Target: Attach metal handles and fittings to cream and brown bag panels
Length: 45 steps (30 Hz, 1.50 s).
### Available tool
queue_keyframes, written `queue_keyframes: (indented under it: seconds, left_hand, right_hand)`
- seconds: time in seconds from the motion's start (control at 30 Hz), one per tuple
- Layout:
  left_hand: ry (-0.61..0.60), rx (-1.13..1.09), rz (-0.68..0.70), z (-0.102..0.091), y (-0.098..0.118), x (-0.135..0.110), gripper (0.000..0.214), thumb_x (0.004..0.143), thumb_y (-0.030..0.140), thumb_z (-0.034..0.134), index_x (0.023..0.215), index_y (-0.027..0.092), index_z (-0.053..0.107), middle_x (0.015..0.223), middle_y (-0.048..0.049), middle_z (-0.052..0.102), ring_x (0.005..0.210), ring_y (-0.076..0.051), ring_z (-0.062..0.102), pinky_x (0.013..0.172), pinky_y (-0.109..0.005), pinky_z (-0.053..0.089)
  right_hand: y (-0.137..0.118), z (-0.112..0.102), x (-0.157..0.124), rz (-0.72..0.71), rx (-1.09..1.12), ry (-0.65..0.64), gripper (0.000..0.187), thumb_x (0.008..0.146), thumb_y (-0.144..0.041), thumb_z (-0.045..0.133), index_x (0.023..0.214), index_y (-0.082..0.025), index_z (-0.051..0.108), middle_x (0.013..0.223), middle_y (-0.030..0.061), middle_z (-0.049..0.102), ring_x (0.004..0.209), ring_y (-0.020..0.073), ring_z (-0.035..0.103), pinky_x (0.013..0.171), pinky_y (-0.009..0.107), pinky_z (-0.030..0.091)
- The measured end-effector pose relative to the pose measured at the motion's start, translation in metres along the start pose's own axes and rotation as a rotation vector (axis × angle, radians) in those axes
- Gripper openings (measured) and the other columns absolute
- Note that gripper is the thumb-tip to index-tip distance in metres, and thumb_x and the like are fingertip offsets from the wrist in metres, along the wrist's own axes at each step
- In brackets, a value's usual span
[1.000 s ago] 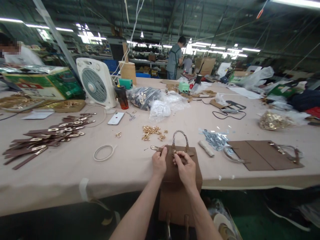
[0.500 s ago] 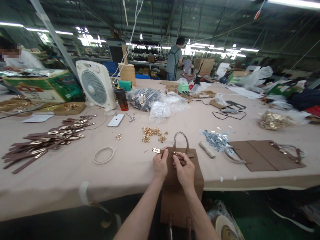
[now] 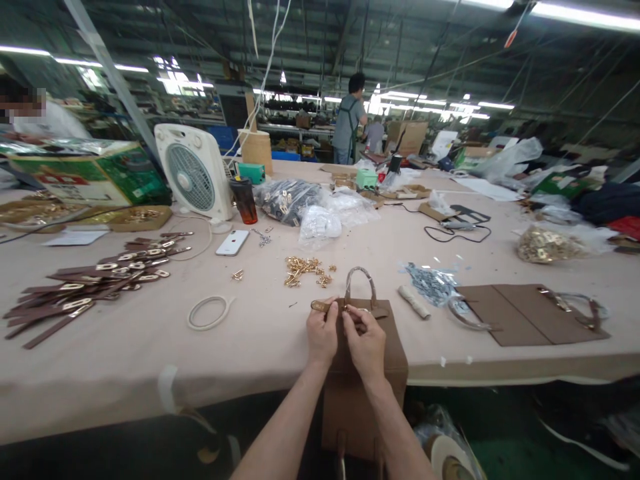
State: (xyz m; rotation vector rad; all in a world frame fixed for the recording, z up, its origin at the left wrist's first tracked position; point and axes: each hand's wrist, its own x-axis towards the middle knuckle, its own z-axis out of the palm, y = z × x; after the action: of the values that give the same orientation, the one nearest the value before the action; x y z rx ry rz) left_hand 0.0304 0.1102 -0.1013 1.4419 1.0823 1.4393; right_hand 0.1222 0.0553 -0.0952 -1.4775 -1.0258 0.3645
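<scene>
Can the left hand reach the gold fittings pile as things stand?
Probably yes: the gold fittings lie just beyond the left hand, nothing tall between, though its grip on the brown strap would likely need loosening first.

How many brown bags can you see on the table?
2. One brown bag lies under the left hand and right hand, hanging over the front edge of the table; another bag lies flat to the right. More may be hidden.
</scene>
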Motion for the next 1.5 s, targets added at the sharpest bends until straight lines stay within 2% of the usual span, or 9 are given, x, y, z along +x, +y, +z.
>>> queue_keyframes:
  seconds: [0.3,0.63,0.77,0.87,0.93,1.07,1.27,1.4,1.5]
  left_hand:
    - [0.018,-0.009,-0.025,-0.002,-0.002,0.0,0.026,0.098,0.036,0.06,0.108,0.019,0.078,0.111,-0.0096,0.077,0.108,-0.025,0.07,0.103,-0.04,0.052]
    - [0.044,0.219,-0.046,-0.004,0.004,-0.003,0.025,0.098,0.026,0.053,0.107,0.017,0.075,0.105,-0.0107,0.073,0.105,-0.024,0.068,0.1,-0.038,0.052]
    - [0.024,0.351,-0.043,0.001,0.008,-0.007,0.031,0.101,0.023,0.045,0.122,0.016,0.068,0.116,-0.0126,0.068,0.113,-0.023,0.065,0.104,-0.037,0.049]
    - [-0.033,0.49,-0.037,0.006,0.013,-0.011,0.032,0.106,0.025,0.039,0.122,0.017,0.065,0.116,-0.0113,0.066,0.105,-0.023,0.065,0.093,-0.034,0.05]
    - [-0.077,0.586,-0.013,0.007,0.015,-0.013,0.031,0.107,0.026,0.037,0.117,0.019,0.066,0.115,-0.0097,0.065,0.097,-0.022,0.065,0.083,-0.033,0.049]
    - [-0.093,0.721,0.038,0.007,0.019,-0.013,0.025,0.105,0.022,0.044,0.107,0.021,0.069,0.109,-0.0085,0.066,0.098,-0.023,0.062,0.081,-0.035,0.046]
    - [-0.121,0.737,0.046,0.006,0.02,-0.01,0.023,0.101,0.016,0.047,0.106,0.02,0.069,0.114,-0.0085,0.066,0.104,-0.025,0.058,0.088,-0.038,0.043]
    - [-0.12,0.711,0.029,0.007,0.017,-0.01,0.024,0.1,0.015,0.046,0.105,0.019,0.069,0.112,-0.0098,0.066,0.101,-0.025,0.059,0.087,-0.039,0.043]
    - [-0.102,0.696,0.012,0.007,0.017,-0.01,0.025,0.101,0.017,0.045,0.107,0.019,0.069,0.111,-0.011,0.067,0.102,-0.027,0.06,0.086,-0.039,0.043]
  right_hand:
    - [-0.005,-0.007,0.01,-0.184,-0.208,-0.144,0.032,0.099,-0.042,0.058,0.113,-0.019,0.076,0.094,0.0092,0.075,0.075,0.0185,0.068,0.073,0.031,0.057]
    - [0.004,0.003,-0.008,-0.187,-0.355,-0.236,0.041,0.1,-0.044,0.047,0.129,-0.028,0.072,0.101,0.0098,0.07,0.091,0.0254,0.068,0.081,0.037,0.054]
    - [0.006,-0.003,0.002,-0.118,-0.189,-0.274,0.041,0.098,-0.046,0.051,0.125,-0.024,0.073,0.11,0.0105,0.071,0.101,0.0265,0.066,0.091,0.04,0.053]
    - [0.0,-0.007,0.015,0.046,-0.008,-0.135,0.047,0.096,-0.054,0.056,0.123,-0.02,0.072,0.091,0.0074,0.071,0.077,0.021,0.062,0.072,0.034,0.053]
    - [-0.005,-0.005,0.023,0.132,0.103,-0.032,0.05,0.095,-0.058,0.058,0.122,-0.018,0.071,0.08,0.0028,0.066,0.06,0.0147,0.051,0.058,0.028,0.046]
    - [-0.013,0.006,0.041,0.142,0.304,0.012,0.051,0.091,-0.061,0.063,0.116,-0.018,0.071,0.09,0.0026,0.064,0.056,0.0096,0.045,0.049,0.023,0.04]
    - [-0.014,0.031,0.086,0.109,0.287,-0.126,0.049,0.091,-0.06,0.061,0.115,-0.019,0.073,0.084,0.0018,0.067,0.062,0.013,0.054,0.052,0.024,0.045]
    - [-0.01,0.053,0.115,0.014,0.108,-0.354,0.041,0.087,-0.054,0.066,0.108,-0.02,0.077,0.097,0.0057,0.077,0.087,0.0213,0.07,0.076,0.034,0.058]
    - [-0.004,0.073,0.128,-0.073,-0.018,-0.453,0.036,0.083,-0.043,0.069,0.108,-0.019,0.078,0.109,0.0089,0.078,0.101,0.0255,0.072,0.093,0.043,0.058]
